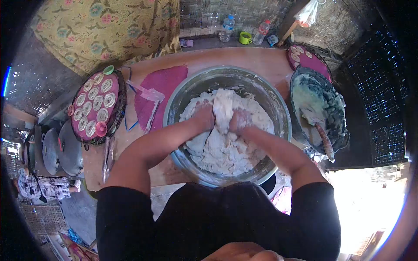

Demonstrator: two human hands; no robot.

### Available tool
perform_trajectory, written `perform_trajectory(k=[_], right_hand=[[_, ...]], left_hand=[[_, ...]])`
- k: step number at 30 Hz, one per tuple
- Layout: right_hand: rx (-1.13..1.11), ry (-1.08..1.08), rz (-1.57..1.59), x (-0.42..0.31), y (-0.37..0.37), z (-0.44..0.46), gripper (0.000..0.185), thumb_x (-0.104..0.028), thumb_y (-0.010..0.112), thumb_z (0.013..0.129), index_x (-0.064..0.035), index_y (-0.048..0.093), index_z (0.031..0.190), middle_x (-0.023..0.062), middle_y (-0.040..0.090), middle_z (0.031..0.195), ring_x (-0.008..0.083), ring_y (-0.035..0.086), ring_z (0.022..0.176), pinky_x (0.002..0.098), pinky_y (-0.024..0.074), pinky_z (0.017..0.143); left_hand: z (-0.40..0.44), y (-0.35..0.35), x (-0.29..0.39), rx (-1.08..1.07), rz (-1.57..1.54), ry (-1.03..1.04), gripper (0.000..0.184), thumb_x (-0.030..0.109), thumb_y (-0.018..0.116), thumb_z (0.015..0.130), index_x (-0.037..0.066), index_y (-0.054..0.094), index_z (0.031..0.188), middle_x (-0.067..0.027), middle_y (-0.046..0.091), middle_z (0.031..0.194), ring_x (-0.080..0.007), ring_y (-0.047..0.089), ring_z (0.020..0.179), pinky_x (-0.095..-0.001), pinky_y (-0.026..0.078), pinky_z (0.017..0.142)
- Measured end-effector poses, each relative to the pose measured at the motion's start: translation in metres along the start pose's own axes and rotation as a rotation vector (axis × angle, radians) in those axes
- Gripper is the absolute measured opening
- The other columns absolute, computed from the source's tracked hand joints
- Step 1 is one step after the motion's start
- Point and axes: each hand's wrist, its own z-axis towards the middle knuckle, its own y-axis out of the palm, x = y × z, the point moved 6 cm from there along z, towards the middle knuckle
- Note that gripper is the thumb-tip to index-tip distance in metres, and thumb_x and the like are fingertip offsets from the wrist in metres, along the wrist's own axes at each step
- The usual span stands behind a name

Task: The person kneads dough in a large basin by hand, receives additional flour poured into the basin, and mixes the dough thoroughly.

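A large metal basin (173, 104) sits on the table, holding a mass of pale, lumpy dough (226, 152). Both of my hands are in it, near the middle. My left hand (205, 114) is closed around the left side of a raised lump of dough, with its fingers partly buried. On the right side of the same lump, my right hand (239, 120) is also closed on dough, its fingertips hidden. The lump stands up between the two hands and reaches above the rest of the dough.
At left, a round tray (92, 96) bears several coiled pieces. A pink cloth (152, 89) with a plastic scraper (151, 94) lies beside the basin. At right stands a dark bowl (320, 87) with a wooden-handled tool (323, 138). Bottles (226, 29) and a green cup (245, 38) stand behind.
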Motion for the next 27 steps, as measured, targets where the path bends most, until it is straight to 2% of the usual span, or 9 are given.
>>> perform_trajectory(k=[3, 8, 10, 12, 14, 17, 20, 22, 27], right_hand=[[0.144, 0.014, -0.017, 0.016, -0.009, 0.022, 0.031, -0.021, 0.05, 0.074, -0.0009, 0.054, 0.098, 0.0184, 0.057, 0.097, 0.0314, 0.055, 0.095, 0.043, 0.043, 0.081], [0.132, 0.047, 0.142, 0.019, -0.011, 0.01, 0.034, -0.026, 0.062, 0.067, -0.0005, 0.056, 0.089, 0.0185, 0.059, 0.087, 0.0324, 0.057, 0.088, 0.0413, 0.0452, 0.078], [-0.244, -0.043, 0.103, -0.007, -0.03, -0.036, 0.034, -0.025, 0.06, 0.068, 0.0003, 0.057, 0.091, 0.019, 0.06, 0.088, 0.031, 0.058, 0.088, 0.0399, 0.0456, 0.078], [-0.253, -0.256, -0.062, -0.006, 0.0, -0.073, 0.035, -0.024, 0.064, 0.067, 0.0009, 0.058, 0.091, 0.0195, 0.055, 0.101, 0.0327, 0.054, 0.093, 0.0405, 0.0421, 0.084], [-0.12, -0.285, 0.147, 0.008, -0.002, -0.114, 0.039, -0.023, 0.062, 0.072, 0.001, 0.053, 0.101, 0.0181, 0.051, 0.111, 0.033, 0.05, 0.1, 0.0391, 0.037, 0.091], [0.244, -0.283, 0.267, 0.017, -0.08, -0.158, 0.046, -0.025, 0.058, 0.08, 0.0002, 0.043, 0.116, 0.0154, 0.05, 0.114, 0.0305, 0.048, 0.105, 0.0362, 0.0325, 0.097], [-0.031, 0.059, 0.765, 0.069, -0.061, -0.143, 0.061, -0.041, 0.049, 0.084, 0.0015, 0.033, 0.124, 0.0211, 0.037, 0.128, 0.0287, 0.044, 0.112, 0.0381, 0.0395, 0.091], [-0.175, 0.453, 1.698, 0.086, -0.032, -0.112, 0.062, -0.042, 0.046, 0.085, 0.0004, 0.031, 0.127, 0.018, 0.039, 0.128, 0.0281, 0.042, 0.113, 0.0419, 0.0363, 0.093], [-0.497, 0.555, 1.69, 0.108, 0.001, -0.032, 0.07, -0.059, 0.04, 0.081, -0.0091, 0.034, 0.129, 0.0158, 0.042, 0.124, 0.0244, 0.044, 0.111, 0.0421, 0.0358, 0.09]], left_hand=[[0.023, -0.015, -0.005, 0.073, -0.088, -0.065, 0.028, 0.022, 0.055, 0.069, 0.007, 0.061, 0.092, -0.0173, 0.056, 0.101, -0.036, 0.05, 0.098, -0.045, 0.041, 0.082], [0.033, 0.015, -0.031, 0.462, -0.366, -0.153, 0.026, 0.021, 0.057, 0.068, 0.008, 0.063, 0.089, -0.0206, 0.06, 0.084, -0.034, 0.06, 0.079, -0.0415, 0.048, 0.07], [0.016, 0.022, -0.01, 0.367, -0.082, 0.22, 0.025, 0.018, 0.058, 0.067, 0.006, 0.063, 0.089, -0.0226, 0.06, 0.085, -0.0329, 0.06, 0.081, -0.0418, 0.048, 0.072], [-0.013, 0.023, 0.007, -0.304, 0.202, 0.101, 0.033, 0.018, 0.057, 0.069, 0.003, 0.058, 0.099, -0.0227, 0.058, 0.094, -0.0348, 0.057, 0.089, -0.0415, 0.046, 0.076], [-0.07, -0.037, 0.031, -0.267, -0.33, 0.097, 0.051, 0.023, 0.058, 0.072, 0.001, 0.045, 0.116, -0.0246, 0.051, 0.109, -0.0376, 0.049, 0.102, -0.0397, 0.042, 0.086], [-0.082, -0.047, 0.019, -0.183, -0.336, 0.177, 0.081, 0.033, 0.067, 0.067, 0.001, 0.025, 0.129, -0.0246, 0.042, 0.121, -0.0345, 0.043, 0.111, -0.0366, 0.035, 0.095], [-0.078, -0.075, 0.019, 0.061, -0.251, 0.191, 0.078, 0.033, 0.065, 0.072, 0.003, 0.023, 0.13, -0.0228, 0.035, 0.128, -0.0355, 0.036, 0.118, -0.0356, 0.03, 0.099], [-0.049, -0.088, 0.015, 0.13, -0.307, 0.225, 0.075, 0.032, 0.064, 0.073, 0.003, 0.024, 0.13, -0.0215, 0.037, 0.127, -0.0359, 0.036, 0.118, -0.0376, 0.03, 0.099], [-0.028, -0.072, 0.015, 0.093, -0.097, 0.205, 0.068, 0.036, 0.054, 0.08, 0.003, 0.023, 0.131, -0.0224, 0.035, 0.128, -0.0378, 0.034, 0.118, -0.0393, 0.029, 0.099]])
